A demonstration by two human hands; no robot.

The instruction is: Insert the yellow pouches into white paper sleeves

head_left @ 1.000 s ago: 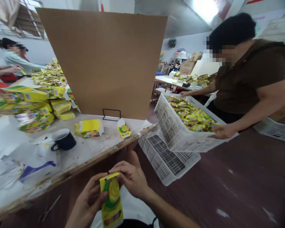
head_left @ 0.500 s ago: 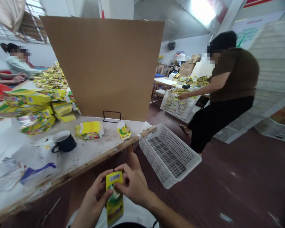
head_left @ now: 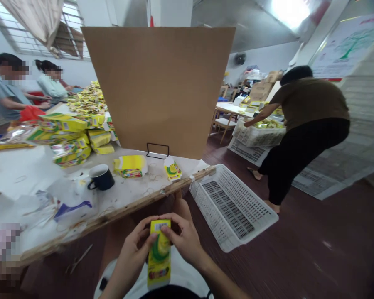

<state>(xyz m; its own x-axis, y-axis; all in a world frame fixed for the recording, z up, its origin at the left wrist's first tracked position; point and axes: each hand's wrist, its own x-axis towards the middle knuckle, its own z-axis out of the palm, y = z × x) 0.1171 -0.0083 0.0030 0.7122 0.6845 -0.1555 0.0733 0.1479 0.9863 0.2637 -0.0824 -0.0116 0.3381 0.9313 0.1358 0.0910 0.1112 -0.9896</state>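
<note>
A slim yellow and green carton [head_left: 160, 253] with a barcode near its top stands before me above my lap. My left hand [head_left: 140, 241] grips its left edge, thumb on the front. From the right, my right hand [head_left: 182, 234] holds the upper end, its thumb pressed near the barcode. The fingers behind the carton are partly hidden. On the table edge ahead lie a small yellow carton piece [head_left: 173, 169] and a bundle of flat yellow cartons [head_left: 130, 166].
A dark mug [head_left: 102, 178] and stacked carton bundles [head_left: 71, 143] occupy the table's left. A large cardboard panel [head_left: 162, 91] stands upright behind. Right of the table is a white plastic crate [head_left: 233, 207]. A co-worker [head_left: 311, 104] bends over another crate [head_left: 258, 135]; others sit at far left.
The view has swung left. My right thumb has moved up the carton toward the barcode, showing more of its front. The co-worker at right has bent lower over the crate.
</note>
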